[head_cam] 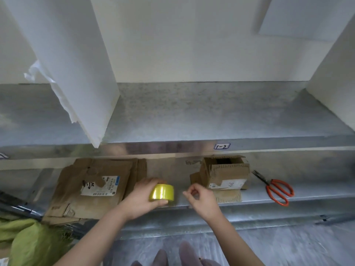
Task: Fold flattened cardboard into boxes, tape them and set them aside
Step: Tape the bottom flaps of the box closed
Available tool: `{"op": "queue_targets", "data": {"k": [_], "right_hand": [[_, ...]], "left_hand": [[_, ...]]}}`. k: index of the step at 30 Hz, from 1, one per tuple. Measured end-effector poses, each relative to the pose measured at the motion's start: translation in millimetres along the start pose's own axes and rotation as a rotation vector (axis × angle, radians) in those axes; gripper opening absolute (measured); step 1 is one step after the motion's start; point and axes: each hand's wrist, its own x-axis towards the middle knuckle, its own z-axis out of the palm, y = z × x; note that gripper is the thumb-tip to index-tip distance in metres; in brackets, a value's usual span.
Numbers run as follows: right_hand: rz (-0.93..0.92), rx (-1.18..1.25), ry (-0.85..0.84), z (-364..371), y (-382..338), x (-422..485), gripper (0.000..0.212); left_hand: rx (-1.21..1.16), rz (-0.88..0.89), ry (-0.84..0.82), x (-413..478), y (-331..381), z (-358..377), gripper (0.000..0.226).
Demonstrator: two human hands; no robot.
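Observation:
My left hand (141, 198) grips a yellow tape roll (161, 192) just above the lower metal shelf (269, 194). Beside it, my right hand (201, 198) has thumb and fingers curled together in a pinch next to the roll; whether a tape end lies between them I cannot tell. A stack of flattened cardboard (92, 189) with a white label lies on the shelf to the left. A small folded cardboard box (224, 173) with its top partly open stands at the right, behind my right hand.
Orange-handled scissors (276, 189) lie on the shelf at the far right. The upper metal shelf (192, 112) holds white foam boards (76, 64). Green fabric (32, 242) lies at the bottom left, on the floor.

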Motion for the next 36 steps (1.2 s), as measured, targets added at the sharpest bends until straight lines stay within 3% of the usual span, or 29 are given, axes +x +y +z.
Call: {"op": "queue_targets", "data": {"k": [3, 8, 14, 19, 21, 24, 27, 30, 36], "right_hand": [[0.030, 0.062, 0.047, -27, -2, -6, 0.013], [0.044, 0.112, 0.121, -74, -13, -10, 0.018], [0.104, 0.053, -0.065, -144, -11, 9, 0.014], [0.179, 0.117, -0.176, -191, -1, 34, 0.009], [0.251, 0.251, -0.252, -205, 9, 42, 0.006], [0.336, 0.486, -0.344, -222, 27, 50, 0.017], [0.343, 0.550, -0.370, -231, 40, 54, 0.004], [0.302, 0.516, -0.310, -230, 53, 61, 0.003], [0.171, 0.137, -0.147, -219, 70, 72, 0.013]], "left_hand": [[0.048, 0.034, 0.010, 7, 12, 1, 0.079], [0.005, 0.151, 0.141, 24, 51, -16, 0.065], [0.035, 0.201, 0.194, 42, 109, -39, 0.053], [-0.006, 0.017, 0.061, 66, 153, -44, 0.046], [0.026, -0.040, 0.039, 74, 170, -42, 0.040], [0.035, -0.111, 0.016, 81, 194, -37, 0.033], [0.016, -0.232, 0.029, 89, 212, -28, 0.031], [0.024, -0.307, 0.054, 99, 223, -17, 0.044], [-0.053, -0.370, 0.067, 115, 227, 2, 0.048]]}}
